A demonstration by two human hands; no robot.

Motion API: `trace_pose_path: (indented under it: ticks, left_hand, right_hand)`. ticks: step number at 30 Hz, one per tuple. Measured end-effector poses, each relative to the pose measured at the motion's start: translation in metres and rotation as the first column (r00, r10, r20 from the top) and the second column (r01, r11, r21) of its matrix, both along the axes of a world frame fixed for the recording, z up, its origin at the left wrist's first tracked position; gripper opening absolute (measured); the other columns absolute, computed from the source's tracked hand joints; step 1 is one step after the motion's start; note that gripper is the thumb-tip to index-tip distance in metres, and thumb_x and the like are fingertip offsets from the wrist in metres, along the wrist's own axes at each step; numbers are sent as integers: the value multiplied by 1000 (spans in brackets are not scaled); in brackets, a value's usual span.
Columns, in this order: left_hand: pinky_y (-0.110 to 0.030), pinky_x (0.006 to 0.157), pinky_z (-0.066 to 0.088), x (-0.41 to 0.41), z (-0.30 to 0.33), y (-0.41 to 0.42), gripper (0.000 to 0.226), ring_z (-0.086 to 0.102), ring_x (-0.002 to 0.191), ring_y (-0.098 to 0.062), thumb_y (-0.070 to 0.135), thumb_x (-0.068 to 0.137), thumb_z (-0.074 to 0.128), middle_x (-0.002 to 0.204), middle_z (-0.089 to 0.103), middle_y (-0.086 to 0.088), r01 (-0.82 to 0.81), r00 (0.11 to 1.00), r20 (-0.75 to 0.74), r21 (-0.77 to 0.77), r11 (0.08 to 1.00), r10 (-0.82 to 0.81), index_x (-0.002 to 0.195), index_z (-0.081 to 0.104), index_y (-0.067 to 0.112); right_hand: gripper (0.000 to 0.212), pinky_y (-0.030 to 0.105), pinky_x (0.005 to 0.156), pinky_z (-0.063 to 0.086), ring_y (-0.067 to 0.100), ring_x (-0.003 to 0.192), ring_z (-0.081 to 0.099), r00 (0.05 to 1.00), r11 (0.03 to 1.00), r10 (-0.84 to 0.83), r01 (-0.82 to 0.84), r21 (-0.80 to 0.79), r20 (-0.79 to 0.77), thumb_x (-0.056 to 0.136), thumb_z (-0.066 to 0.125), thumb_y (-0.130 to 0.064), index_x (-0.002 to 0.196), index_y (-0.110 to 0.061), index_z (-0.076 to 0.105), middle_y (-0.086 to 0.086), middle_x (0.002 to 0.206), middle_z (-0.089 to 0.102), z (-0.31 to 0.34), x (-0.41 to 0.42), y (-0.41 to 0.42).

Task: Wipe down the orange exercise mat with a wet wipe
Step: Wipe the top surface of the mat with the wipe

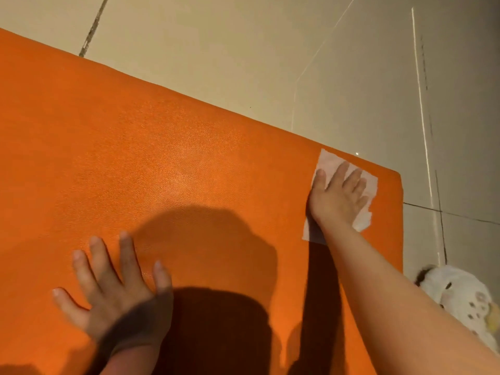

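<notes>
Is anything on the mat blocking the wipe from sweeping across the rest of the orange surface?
Only the person's own left hand, pressed flat with spread fingers on the near part of the mat. The right hand presses the wet wipe at the far right corner; the surface between shows nothing else.

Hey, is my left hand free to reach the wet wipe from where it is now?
Probably yes. The left hand lies flat on the orange mat with bare mat between, but the right hand already presses the wet wipe.

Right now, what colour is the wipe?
White, slightly translucent over the orange mat; wipe shows in head view.
</notes>
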State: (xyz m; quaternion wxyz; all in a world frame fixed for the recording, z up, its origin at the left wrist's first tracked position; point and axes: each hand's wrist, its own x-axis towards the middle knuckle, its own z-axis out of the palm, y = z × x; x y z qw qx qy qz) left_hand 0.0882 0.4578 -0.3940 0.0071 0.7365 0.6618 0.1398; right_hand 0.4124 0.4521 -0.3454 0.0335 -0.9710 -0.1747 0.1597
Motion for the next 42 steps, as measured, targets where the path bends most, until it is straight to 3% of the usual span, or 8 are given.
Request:
trace_pose_path:
  ticks: [3,6,10,19,23,30,35,42]
  left_hand:
    - [-67,112,13,3,1,0,56,26,146,-36,44,100,36,156,32,-18,-4,1000,4,0,1000,4,149,41,16]
    - [-66,112,11,5,4,2,58,23,147,-35,45,97,33,156,31,-16,-21,1000,18,-50,998,22,147,42,17]
    - [-65,112,11,12,7,1,60,24,146,-35,45,94,35,156,33,-16,-35,999,38,-76,996,38,146,44,17]
    - [-63,113,14,13,2,1,56,29,145,-37,45,100,35,153,37,-19,-12,999,-53,-2,1000,12,148,41,17]
    - [-63,113,13,14,2,2,57,29,145,-37,45,100,35,154,36,-18,-12,999,-46,-2,1000,12,149,41,18]
    - [-67,112,14,14,8,4,57,25,146,-36,41,93,38,155,34,-17,-32,999,6,-60,998,33,143,45,15]
    - [-65,112,14,15,10,3,59,24,147,-35,44,94,38,157,33,-16,-41,999,5,-68,997,42,148,41,20]
    - [-68,111,18,12,14,0,56,24,146,-35,43,97,38,156,32,-17,-24,999,21,-66,998,25,148,39,20]
  right_hand:
    - [68,47,119,-13,28,151,-12,928,927,365,-369,62,78,98,5,-56,157,-23,-1,9,164,-10,-11,-77,42]
    - [64,42,117,-20,23,151,-11,655,637,755,-744,200,28,100,16,-52,157,-25,10,2,165,-4,-8,-170,67]
    - [60,39,120,-11,18,151,-2,530,515,848,-831,212,19,102,27,-50,156,-28,18,-3,165,7,-6,-169,63]
    - [70,36,120,-13,8,147,-20,890,890,456,-456,-22,-21,91,3,-68,154,-37,-2,-9,163,-12,4,-52,-53]
    - [73,44,119,-1,31,151,1,923,923,379,-383,41,69,93,11,-58,156,-22,15,11,164,4,-5,-101,-28]
    - [54,46,121,11,25,147,24,425,380,892,-890,252,155,99,32,-45,147,-24,43,3,159,32,-15,-167,41]
    - [59,37,120,-1,19,150,10,682,670,727,-730,135,84,101,22,-51,154,-27,26,1,163,17,-16,-70,-10]
    - [67,46,122,-2,21,151,-5,995,998,66,-67,16,71,99,7,-54,158,-21,2,7,165,-3,8,31,-134]
